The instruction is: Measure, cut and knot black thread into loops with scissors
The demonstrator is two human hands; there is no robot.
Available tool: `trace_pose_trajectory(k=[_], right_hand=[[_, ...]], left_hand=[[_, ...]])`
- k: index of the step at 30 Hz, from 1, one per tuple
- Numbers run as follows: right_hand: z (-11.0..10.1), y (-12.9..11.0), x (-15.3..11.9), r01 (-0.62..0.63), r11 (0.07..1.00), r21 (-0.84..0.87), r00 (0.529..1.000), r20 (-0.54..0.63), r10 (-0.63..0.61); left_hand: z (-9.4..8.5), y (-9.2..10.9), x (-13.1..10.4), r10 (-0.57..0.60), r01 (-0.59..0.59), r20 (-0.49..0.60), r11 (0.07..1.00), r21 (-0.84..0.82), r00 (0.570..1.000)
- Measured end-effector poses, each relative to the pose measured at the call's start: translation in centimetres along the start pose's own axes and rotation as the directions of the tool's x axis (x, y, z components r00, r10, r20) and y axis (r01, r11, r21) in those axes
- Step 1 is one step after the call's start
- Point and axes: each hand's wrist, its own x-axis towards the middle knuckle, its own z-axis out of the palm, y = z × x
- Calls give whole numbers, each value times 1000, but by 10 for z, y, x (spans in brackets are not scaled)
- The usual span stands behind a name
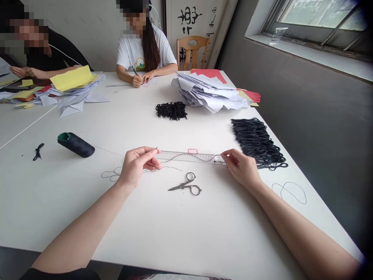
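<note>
A thin dark cord (190, 154) hangs in a slack wave between my two hands, over a clear ruler (177, 157) lying on the white table. My left hand (141, 163) pinches one end at the ruler's left end. At the ruler's right end my right hand (239, 165) pinches the cord between thumb and fingers. Small metal scissors (186, 186) lie partly open just in front of the ruler. A black thread spool (76, 144) rests on its side at the left, its thread running toward my left hand. Loose thread loops (110, 175) lie beside that hand.
Bundled black cords (256, 142) lie at the right, a smaller bundle (171, 111) farther back. Behind are a paper stack (210, 91) and more papers (72, 79) at the left. A loose thread loop (291, 192) lies near the right edge. Two people sit across the table.
</note>
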Motion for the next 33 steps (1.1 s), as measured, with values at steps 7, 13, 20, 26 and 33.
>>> trace_pose_trajectory(k=[7, 13, 20, 26, 33], right_hand=[[0, 1, 0, 9, 1000, -7, 1000, 0, -9], [0, 0, 0, 12, 1000, -10, 1000, 5, -12], [-2, -3, 1, 11, 1000, -11, 1000, 7, -11], [-2, -4, 0, 16, 1000, -2, 1000, 10, -16], [-1, -1, 1, 29, 1000, -11, 1000, 8, -29]], left_hand=[[0, 1, 0, -50, 52, 39, 997, -49, 998], [1, 0, -1, -30, 31, 51, 999, -21, 998], [3, 0, -5, 141, -144, 27, 976, 165, 990], [5, 0, -9, 203, -201, 13, 951, 234, 979], [9, -1, -12, 297, -287, 3, 918, 275, 955]])
